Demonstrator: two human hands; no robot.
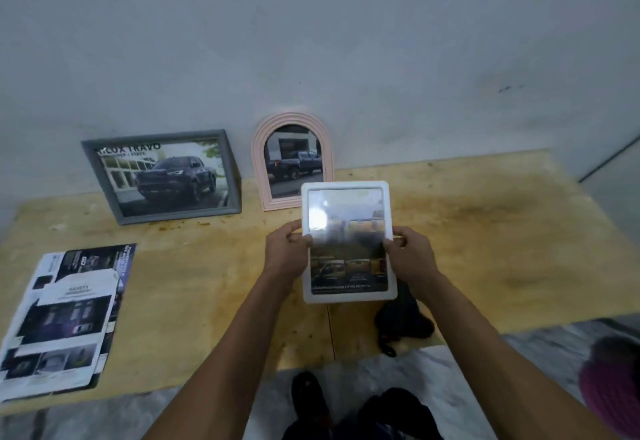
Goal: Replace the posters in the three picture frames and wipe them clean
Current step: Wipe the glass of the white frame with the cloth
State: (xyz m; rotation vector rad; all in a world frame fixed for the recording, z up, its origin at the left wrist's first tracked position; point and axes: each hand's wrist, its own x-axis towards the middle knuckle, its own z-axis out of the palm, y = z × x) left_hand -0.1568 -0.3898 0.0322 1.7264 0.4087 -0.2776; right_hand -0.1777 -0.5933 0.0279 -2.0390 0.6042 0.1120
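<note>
I hold a white rectangular picture frame [348, 242] above the middle of the wooden table [485, 232], its glass front facing me with a car poster inside. My left hand [285, 252] grips its left edge and my right hand [410, 256] grips its right edge. A grey frame [161, 176] with a truck poster leans against the wall at the back left. Beside it, a pink arched frame [292, 159] with another truck picture stands upright against the wall. Loose posters [65, 315] lie in a pile at the table's left.
A dark cloth [401, 322] lies on the table under the white frame, near the front edge. A purple object [611, 380] sits at the far right. The grey wall [311, 41] stands right behind the table. My shoes [308, 401] show on the floor below.
</note>
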